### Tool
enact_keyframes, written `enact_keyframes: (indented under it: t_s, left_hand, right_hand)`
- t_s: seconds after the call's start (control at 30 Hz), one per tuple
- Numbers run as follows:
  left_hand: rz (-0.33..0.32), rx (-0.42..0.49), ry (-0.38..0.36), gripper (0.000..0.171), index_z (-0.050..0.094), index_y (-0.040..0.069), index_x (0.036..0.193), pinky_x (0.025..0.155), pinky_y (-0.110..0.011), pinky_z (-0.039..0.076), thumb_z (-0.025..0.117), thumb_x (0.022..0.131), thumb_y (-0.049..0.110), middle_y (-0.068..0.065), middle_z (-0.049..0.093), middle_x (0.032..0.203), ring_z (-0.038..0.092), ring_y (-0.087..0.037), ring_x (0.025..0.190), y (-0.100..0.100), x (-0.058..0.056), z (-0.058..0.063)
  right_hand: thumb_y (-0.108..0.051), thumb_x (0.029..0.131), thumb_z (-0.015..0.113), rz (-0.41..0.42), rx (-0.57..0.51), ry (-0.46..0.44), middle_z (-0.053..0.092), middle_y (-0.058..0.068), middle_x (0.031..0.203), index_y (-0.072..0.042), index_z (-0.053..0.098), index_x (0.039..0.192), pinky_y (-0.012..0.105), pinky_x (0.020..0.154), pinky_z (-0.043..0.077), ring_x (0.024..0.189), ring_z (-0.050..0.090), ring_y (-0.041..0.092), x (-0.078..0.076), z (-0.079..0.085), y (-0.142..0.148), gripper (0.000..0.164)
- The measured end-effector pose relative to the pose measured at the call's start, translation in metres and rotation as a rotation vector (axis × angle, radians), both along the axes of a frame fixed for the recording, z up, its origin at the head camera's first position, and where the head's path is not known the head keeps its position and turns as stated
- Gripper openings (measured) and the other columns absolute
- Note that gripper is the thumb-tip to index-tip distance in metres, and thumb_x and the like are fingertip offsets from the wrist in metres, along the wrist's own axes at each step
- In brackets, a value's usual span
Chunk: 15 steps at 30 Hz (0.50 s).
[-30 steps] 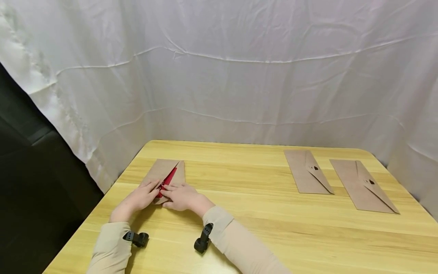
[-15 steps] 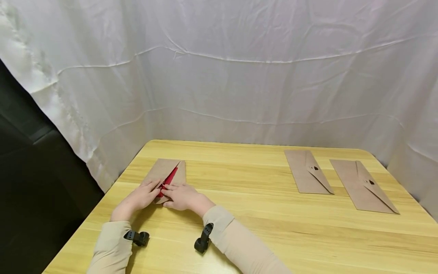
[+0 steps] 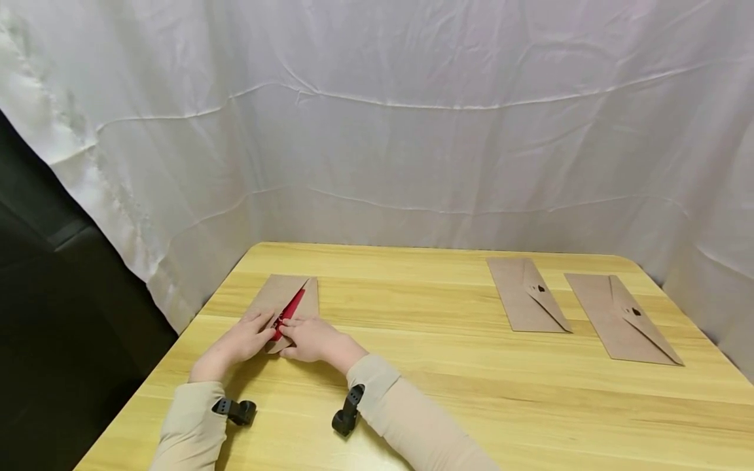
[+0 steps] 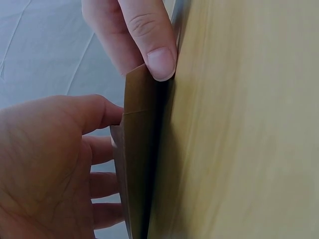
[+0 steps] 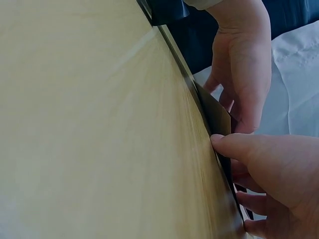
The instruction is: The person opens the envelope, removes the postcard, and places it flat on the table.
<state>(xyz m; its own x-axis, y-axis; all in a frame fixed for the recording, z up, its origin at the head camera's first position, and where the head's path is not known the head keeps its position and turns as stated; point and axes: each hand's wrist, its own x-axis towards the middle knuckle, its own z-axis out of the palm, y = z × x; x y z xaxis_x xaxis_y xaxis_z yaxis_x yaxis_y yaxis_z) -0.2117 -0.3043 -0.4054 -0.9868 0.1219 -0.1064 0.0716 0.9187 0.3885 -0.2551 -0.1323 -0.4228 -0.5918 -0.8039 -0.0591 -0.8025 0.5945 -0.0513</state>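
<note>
A brown paper envelope (image 3: 284, 284) lies at the table's left, its mouth parted in a diagonal gap. A red piece with dark printing (image 3: 292, 306) shows inside. My left hand (image 3: 240, 341) lies along the envelope's left side, straight fingers on the paper and thumb at the gap. From the right, my right hand (image 3: 315, 339) holds the envelope near its near edge, fingers reaching over the red piece. In the left wrist view, the right thumb (image 4: 160, 63) sits at the raised paper's lower edge. The hands hide part of the envelope.
Two closed brown envelopes, one (image 3: 511, 288) nearer the middle and one (image 3: 609, 314) farther right, lie on the wooden table (image 3: 436, 366); each bears a small dark mark on its flap. A white curtain (image 3: 400, 150) hangs behind, with something black (image 3: 65, 327) at left.
Both hands stay nearly still on the left envelope. Only a slight shift of the whole view shows; the red piece remains in the gap.
</note>
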Motion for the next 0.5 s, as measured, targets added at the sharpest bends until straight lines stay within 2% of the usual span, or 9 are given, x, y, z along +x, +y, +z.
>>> enact_keyframes:
  t_s: [0.13,0.3,0.5]
  left_hand:
    - [0.004,0.002,0.000,0.056,0.035,-0.007,0.147,0.110,-0.065,0.028,0.044,0.101,0.025,-0.036,0.029,0.150,0.027,-0.055,0.139,0.0005,0.0004,-0.0015]
    - [0.019,0.007,0.006,0.056,0.035,-0.006,0.147,0.111,-0.065,0.028,0.044,0.101,0.025,-0.036,0.029,0.150,0.026,-0.054,0.139,0.0021,0.0001,-0.0015]
    - [0.016,0.005,0.012,0.056,0.036,-0.005,0.147,0.111,-0.065,0.028,0.044,0.100,0.025,-0.036,0.029,0.150,0.026,-0.054,0.139,0.0015,-0.0011,-0.0033]
  right_hand:
    - [-0.049,0.097,0.052,-0.020,-0.015,0.002,0.039,-0.001,0.155,-0.016,0.044,0.147,0.024,0.117,0.031,0.145,0.036,0.015,-0.0003,-0.0024,-0.0011,0.061]
    - [-0.050,0.093,0.058,-0.080,-0.068,-0.051,0.040,0.004,0.155,-0.010,0.046,0.145,0.024,0.117,0.032,0.145,0.036,0.018,-0.0034,-0.0023,0.0004,0.067]
    - [-0.049,0.092,0.060,-0.069,-0.100,-0.077,0.042,0.005,0.154,-0.010,0.050,0.142,0.026,0.116,0.034,0.143,0.039,0.019,-0.0091,-0.0039,0.0043,0.064]
